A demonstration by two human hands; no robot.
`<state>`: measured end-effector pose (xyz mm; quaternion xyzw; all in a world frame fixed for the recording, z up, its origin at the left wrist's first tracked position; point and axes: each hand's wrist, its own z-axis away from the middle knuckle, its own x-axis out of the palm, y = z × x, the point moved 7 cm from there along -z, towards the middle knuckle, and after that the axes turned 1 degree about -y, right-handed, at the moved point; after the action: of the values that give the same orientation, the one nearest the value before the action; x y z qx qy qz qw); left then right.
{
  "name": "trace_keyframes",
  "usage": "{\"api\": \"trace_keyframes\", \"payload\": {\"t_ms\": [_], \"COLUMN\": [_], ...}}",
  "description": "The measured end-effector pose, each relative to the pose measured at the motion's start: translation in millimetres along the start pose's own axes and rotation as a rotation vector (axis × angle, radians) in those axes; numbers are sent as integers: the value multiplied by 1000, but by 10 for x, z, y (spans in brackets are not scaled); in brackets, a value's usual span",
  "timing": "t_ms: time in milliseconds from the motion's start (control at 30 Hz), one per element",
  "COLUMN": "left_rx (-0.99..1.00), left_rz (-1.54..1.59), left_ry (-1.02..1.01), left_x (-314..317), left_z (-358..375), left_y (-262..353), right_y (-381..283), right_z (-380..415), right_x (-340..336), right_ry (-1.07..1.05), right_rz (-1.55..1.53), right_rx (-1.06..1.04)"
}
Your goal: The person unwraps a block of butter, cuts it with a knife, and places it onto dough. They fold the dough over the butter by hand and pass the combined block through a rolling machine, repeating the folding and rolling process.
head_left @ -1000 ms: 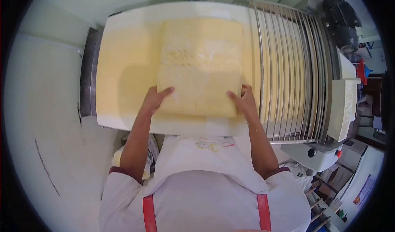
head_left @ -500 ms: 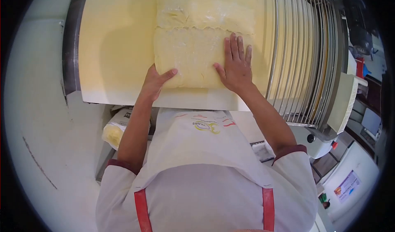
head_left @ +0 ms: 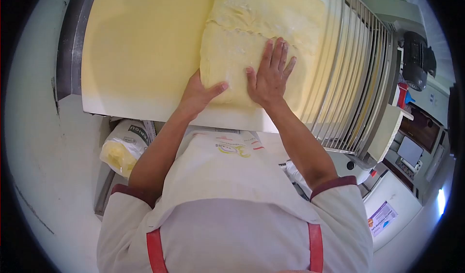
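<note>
A pale yellow sheet of dough (head_left: 237, 55) lies on the flat bed of a machine, with a ragged seam running across it where one layer meets another. At its near left corner, my left hand (head_left: 198, 96) grips the edge, thumb on top and the other fingers hidden beneath or behind the dough. My right hand (head_left: 271, 82) rests flat on the top of the dough, palm down and fingers spread, its tips close to the seam. A short gap separates the two thumbs.
A metal bar guard (head_left: 351, 74) stands to the right of the dough. Below the bed's near edge, at left, sits an open plastic bag (head_left: 126, 144) with yellow stuff inside. A dark motor-like unit (head_left: 417, 62) is at the far right.
My view has swung, so the bed and dough appear tilted and the dough farther right. The right hand is closer to the left hand; the left keeps hold of the dough's corner.
</note>
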<state>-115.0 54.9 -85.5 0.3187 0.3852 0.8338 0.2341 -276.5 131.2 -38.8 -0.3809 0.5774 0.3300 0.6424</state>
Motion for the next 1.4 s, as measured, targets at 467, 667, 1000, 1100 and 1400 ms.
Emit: {"api": "trace_keyframes", "payload": {"t_ms": [467, 667, 1000, 1100, 1400], "left_rx": [-41, -161, 740, 673, 471], "left_rz": [-58, -152, -1388, -1639, -1661], "left_ry": [-50, -2, 64, 114, -218], "left_x": [-69, -546, 1041, 1078, 1466], "left_z": [88, 149, -1286, -1483, -1585], "left_y": [-131, -11, 888, 983, 883], "right_y": [-511, -405, -237, -145, 171], "right_z": [-266, -202, -1428, -1760, -1670], "right_x": [10, -138, -446, -174, -448], "right_ry": [21, 59, 30, -29, -13], "right_rz": [-26, -249, -217, -264, -306], "right_rx": [50, 31, -286, -294, -220]}}
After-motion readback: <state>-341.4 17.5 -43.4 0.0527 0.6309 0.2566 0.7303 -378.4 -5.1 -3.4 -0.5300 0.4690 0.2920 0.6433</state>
